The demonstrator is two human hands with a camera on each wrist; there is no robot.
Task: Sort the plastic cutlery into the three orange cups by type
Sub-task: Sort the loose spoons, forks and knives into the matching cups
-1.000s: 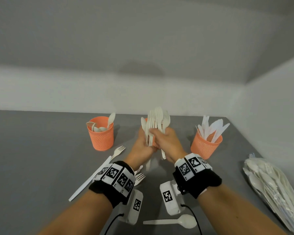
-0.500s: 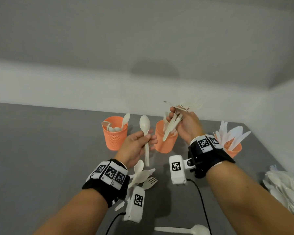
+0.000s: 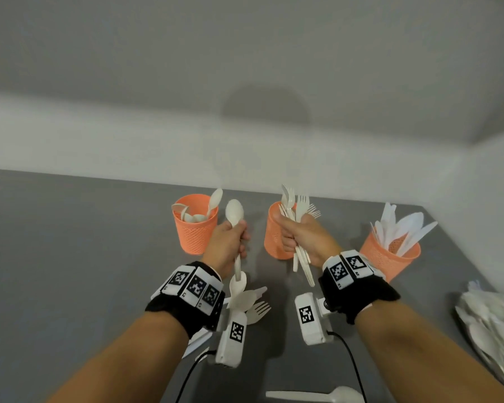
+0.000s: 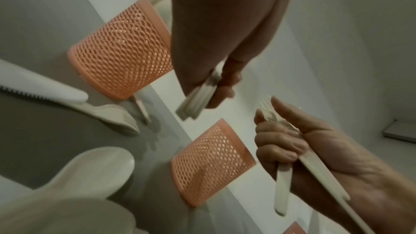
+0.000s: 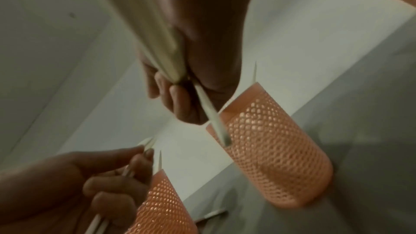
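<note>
A second ago both hands were clamped together on one mixed bunch; now they have come apart. The left hand (image 3: 229, 245) has its fingers wrapped round a single spoon (image 3: 235, 215), bowl up, hovering just at 3 o'clock of the spoon cup (image 3: 195, 228). The right hand (image 3: 301, 239) has swung back upright and keeps a closed fist on the forks (image 3: 296, 210), tines up, directly in front of the middle cup (image 3: 274, 237).

So the stray spoon has been pulled out of the bundle, and each hand now carries one type beside what looks like its proper cup; I'd guess both drops come next.

The knife cup (image 3: 390, 257) at 3 o'clock stands full of knives. On the table (image 3: 70, 242) near the wrists, at 6 o'clock, a loose spoon, fork (image 3: 258, 311) and knife still wait, another spoon (image 3: 317, 395) lies nearer, and a bag (image 3: 495, 324) at 4 o'clock holds more.
</note>
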